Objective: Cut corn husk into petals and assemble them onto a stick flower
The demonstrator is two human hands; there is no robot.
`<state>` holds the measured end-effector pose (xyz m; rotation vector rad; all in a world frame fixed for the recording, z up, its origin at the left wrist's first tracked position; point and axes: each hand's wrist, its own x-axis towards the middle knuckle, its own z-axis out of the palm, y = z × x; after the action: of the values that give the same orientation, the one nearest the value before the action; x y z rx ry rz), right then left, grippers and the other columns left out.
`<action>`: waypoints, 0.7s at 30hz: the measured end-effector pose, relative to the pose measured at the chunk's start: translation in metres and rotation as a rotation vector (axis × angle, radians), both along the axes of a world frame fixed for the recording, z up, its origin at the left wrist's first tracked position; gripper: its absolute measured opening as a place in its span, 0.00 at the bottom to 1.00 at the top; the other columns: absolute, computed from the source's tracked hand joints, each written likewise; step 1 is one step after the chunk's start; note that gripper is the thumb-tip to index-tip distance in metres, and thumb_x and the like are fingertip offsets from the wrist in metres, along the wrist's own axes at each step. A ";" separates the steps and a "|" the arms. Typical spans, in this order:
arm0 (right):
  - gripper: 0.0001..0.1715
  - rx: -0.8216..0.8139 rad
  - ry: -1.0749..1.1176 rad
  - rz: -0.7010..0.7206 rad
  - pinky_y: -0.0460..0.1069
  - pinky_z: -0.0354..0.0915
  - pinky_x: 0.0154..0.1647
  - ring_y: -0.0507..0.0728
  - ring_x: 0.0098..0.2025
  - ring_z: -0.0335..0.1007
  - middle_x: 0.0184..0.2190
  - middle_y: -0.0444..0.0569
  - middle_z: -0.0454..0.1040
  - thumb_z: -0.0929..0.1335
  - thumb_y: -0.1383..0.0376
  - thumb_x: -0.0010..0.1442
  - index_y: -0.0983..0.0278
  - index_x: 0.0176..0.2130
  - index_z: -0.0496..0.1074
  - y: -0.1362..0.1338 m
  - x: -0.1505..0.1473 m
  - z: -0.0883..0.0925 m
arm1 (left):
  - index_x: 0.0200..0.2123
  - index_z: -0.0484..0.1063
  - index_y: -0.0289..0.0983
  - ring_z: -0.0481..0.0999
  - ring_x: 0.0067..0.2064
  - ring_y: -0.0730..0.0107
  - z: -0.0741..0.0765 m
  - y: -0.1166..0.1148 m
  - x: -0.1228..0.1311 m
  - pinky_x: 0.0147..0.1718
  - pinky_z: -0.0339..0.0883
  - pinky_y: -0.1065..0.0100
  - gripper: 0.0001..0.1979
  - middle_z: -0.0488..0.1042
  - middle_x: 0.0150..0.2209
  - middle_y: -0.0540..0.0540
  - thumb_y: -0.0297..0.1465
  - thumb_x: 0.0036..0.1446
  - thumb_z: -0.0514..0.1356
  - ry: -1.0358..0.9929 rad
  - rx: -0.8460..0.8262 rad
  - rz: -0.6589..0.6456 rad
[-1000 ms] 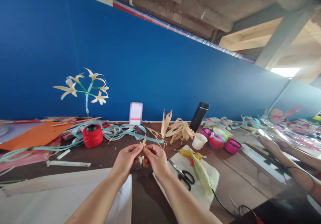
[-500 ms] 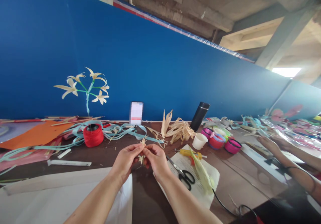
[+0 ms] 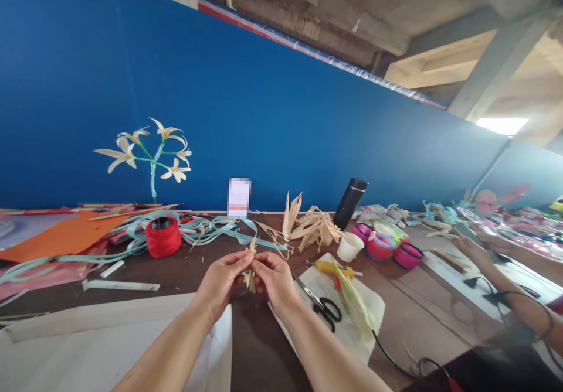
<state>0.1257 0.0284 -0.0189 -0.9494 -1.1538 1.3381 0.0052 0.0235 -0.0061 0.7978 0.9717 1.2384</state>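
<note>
Near the middle of the table, my left hand (image 3: 226, 278) and my right hand (image 3: 275, 278) meet fingertip to fingertip, both closed on a small pale husk piece (image 3: 250, 279). Part of the piece sticks up above the fingertips and part hangs below them; the rest is hidden by the fingers. Black-handled scissors (image 3: 328, 310) lie on a printed sheet (image 3: 316, 283), right of my right hand. A yellow-handled tool (image 3: 334, 269) and a pale green husk (image 3: 355, 304) are on the same sheet. Dried husks (image 3: 314, 228) are piled behind my hands.
A red ribbon spool (image 3: 163, 237) and a husk flower stem (image 3: 153, 169) stand left. White sheets (image 3: 132, 345) cover the front left. A white cup (image 3: 350, 246), black bottle (image 3: 350, 203) and pink roll (image 3: 408, 255) stand right. Another person's arms (image 3: 497, 275) reach in at the right.
The husk piece between my fingers has turned slightly, and its upper tip stands a little higher. At the right, the other person's hands and arms have shifted.
</note>
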 end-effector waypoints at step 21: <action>0.14 0.036 0.031 0.009 0.41 0.55 0.12 0.46 0.13 0.57 0.13 0.38 0.65 0.71 0.58 0.48 0.66 0.28 0.67 -0.001 -0.001 0.001 | 0.34 0.76 0.33 0.70 0.22 0.75 0.005 -0.003 0.002 0.22 0.59 0.73 0.18 0.75 0.25 0.47 0.38 0.39 0.66 -0.060 0.070 -0.079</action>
<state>0.1244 0.0273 -0.0179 -0.8954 -1.1558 1.3308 0.0067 0.0209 -0.0008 0.8413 0.8441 1.2262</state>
